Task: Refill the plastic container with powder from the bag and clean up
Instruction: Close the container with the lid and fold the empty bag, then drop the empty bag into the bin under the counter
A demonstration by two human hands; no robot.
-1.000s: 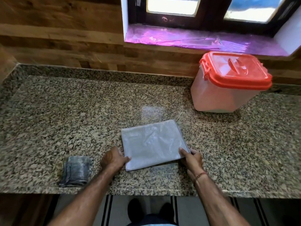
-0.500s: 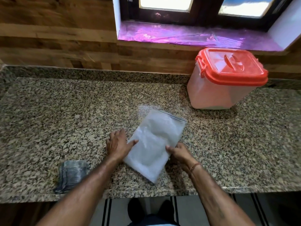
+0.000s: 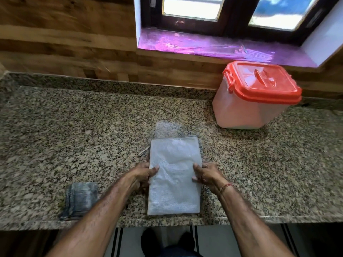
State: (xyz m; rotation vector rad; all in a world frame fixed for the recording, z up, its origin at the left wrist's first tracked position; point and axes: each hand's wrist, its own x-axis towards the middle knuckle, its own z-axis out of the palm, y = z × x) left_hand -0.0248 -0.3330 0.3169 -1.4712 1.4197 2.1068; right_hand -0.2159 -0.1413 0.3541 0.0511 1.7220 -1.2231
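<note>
Head view, bag (image 3: pixel 174 175) (contents unclear), fingers hidden

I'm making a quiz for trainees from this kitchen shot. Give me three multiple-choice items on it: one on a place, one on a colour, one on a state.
1. Where does the cloth lie?
A. left of the bag, near the counter's front edge
B. on the window sill
C. on top of the container

2. What colour is the container's lid?
A. blue
B. orange-red
C. green

3. How is the bag now?
A. standing upright, bulging full
B. hanging over the container
C. lying flat on the counter, held at both sides

Answers:
1 A: the folded grey cloth sits left of the left hand, by the front edge.
2 B: the lid shows orange-red on the pale container.
3 C: the left hand and right hand press its two long edges; it looks flat.
</note>
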